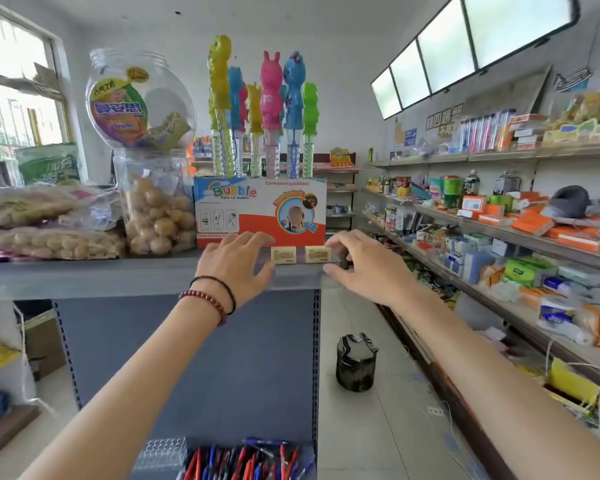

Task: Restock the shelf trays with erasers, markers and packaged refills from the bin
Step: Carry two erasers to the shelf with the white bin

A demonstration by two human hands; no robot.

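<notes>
A small clear tray sits on the front edge of the grey top shelf, just before a bubble-wand box. Two pale yellow erasers stand side by side inside it. My left hand grips the tray's left end, fingers on top and thumb under the edge. At the right end my right hand holds the tray, with curled fingers over the end and the thumb below. Far below, a tray of red and blue pens shows at the frame's bottom edge.
The bubble-wand box stands right behind the tray. To its left are a jar of round snacks and bagged snacks. A dark bag sits on the aisle floor. Stocked shelves line the right wall.
</notes>
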